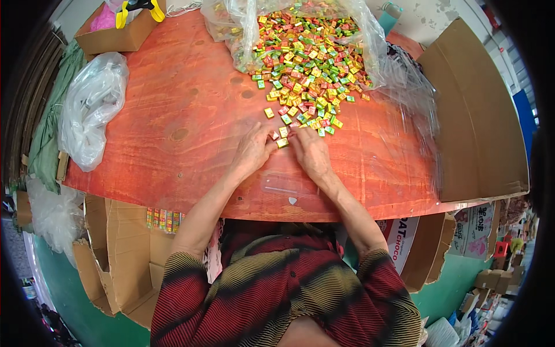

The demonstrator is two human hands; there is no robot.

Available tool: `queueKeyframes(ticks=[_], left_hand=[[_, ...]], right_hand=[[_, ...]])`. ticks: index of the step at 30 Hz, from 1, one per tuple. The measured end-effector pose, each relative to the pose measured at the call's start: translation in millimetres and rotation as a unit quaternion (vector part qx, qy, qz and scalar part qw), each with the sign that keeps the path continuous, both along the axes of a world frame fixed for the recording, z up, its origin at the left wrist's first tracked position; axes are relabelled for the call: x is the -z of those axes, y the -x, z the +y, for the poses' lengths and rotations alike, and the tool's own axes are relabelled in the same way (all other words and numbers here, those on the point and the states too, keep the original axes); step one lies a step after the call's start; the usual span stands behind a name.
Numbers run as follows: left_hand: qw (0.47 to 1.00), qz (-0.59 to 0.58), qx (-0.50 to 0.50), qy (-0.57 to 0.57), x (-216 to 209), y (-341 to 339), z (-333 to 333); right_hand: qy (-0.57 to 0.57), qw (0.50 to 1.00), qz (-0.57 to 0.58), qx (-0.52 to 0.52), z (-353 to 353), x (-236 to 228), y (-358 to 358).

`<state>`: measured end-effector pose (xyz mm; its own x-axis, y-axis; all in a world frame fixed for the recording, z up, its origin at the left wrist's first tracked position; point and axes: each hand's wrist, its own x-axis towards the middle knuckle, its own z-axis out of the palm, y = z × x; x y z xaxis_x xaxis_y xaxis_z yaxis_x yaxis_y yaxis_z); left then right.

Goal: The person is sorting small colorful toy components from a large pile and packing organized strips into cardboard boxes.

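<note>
Your left hand [254, 149] and right hand [311, 151], fingers half-curled, flank tiny yellow rectangular boxes [282, 143]. Can't tell if either's gripping.

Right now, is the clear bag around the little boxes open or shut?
Open: small boxes spill from the clear bag onto the red table.

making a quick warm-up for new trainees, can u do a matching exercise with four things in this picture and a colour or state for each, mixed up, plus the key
1. small boxes
2. tabletop
3. floor
4. upright cardboard panel

A. plain brown
B. green
C. heaped loose, in mixed colours
D. red, with wood grain showing

Pairs: 1-C, 2-D, 3-B, 4-A
</note>
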<state>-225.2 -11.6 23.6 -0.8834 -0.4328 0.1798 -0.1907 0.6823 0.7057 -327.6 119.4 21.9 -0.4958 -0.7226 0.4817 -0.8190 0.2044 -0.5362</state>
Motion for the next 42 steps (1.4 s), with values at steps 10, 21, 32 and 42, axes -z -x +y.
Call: queueKeyframes(ticks=[10, 21, 32, 42], left_hand=[[0.998, -0.008, 0.053, 0.015, 9, 6, -7], [0.996, -0.01, 0.084, -0.022, -1, -2, -2], [0.999, -0.006, 0.026, 0.033, 10, -10, 18], [0.995, -0.038, 0.085, -0.04, -2, -16, 10]], right_hand=[[-0.1, 0.992, 0.03, 0.071, 18, -5, -10], [-0.157, 0.987, -0.016, 0.022, 10, 1, -16], [-0.151, 0.981, -0.029, -0.116, 10, -4, -1], [-0.142, 0.987, -0.037, -0.065, -11, -20, 21]])
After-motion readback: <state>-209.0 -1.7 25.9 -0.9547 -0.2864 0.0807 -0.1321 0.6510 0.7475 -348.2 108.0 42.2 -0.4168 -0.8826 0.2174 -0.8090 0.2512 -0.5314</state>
